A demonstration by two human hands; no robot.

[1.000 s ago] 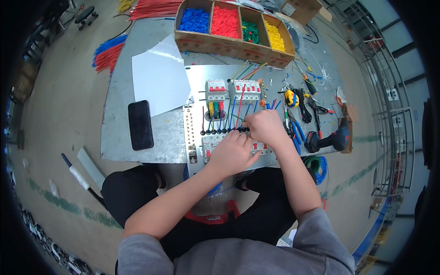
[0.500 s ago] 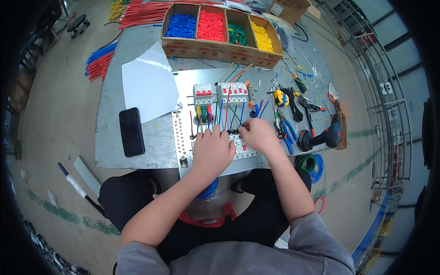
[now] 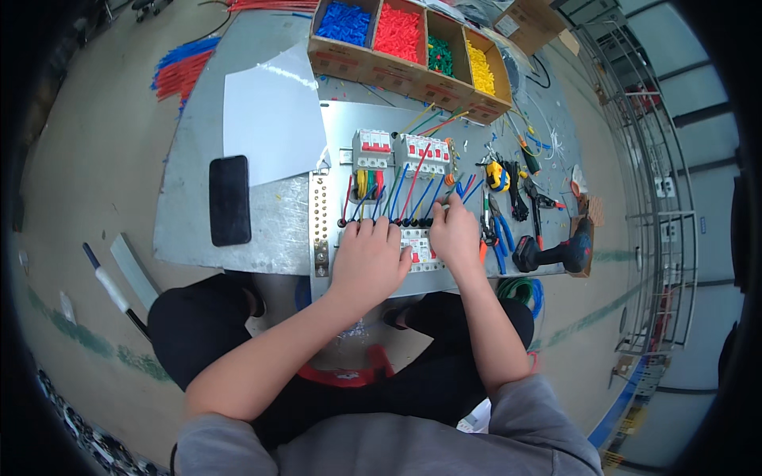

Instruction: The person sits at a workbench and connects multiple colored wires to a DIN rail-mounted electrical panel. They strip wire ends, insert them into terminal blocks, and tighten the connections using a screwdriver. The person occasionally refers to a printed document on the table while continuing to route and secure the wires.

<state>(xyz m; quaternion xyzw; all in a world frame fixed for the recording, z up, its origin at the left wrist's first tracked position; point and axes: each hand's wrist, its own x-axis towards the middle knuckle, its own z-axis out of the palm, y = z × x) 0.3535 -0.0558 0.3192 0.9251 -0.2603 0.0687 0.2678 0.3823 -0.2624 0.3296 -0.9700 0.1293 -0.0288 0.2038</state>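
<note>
A metal mounting plate [image 3: 320, 230] lies before me on the workbench. My left hand [image 3: 370, 255] rests flat over the left part of the lower breaker row [image 3: 421, 252], fingers stretched along its upper edge and thumb apart. Thin red, blue and green wires [image 3: 413, 189] rise from black holes along that edge. My right hand [image 3: 456, 232] is closed at the row's right end, thumb and forefinger pinched on a thin wire whose lower end is hidden. Farther up the plate sit a three-lever breaker [image 3: 373, 147] and a wider breaker block [image 3: 425, 154].
A cardboard box [image 3: 389, 71] with blue, red, green and yellow sleeves stands behind the plate. To the left are a white sheet [image 3: 274, 119] and a black phone [image 3: 229, 200]. Blue-handled pliers [image 3: 502, 226], a yellow tape measure [image 3: 498, 176] and a cordless drill [image 3: 556, 250] lie right.
The whole view has shifted, with the bench now higher in the picture. My right fingertips have risen a little from the row's edge. My left hand stays on the breakers.
</note>
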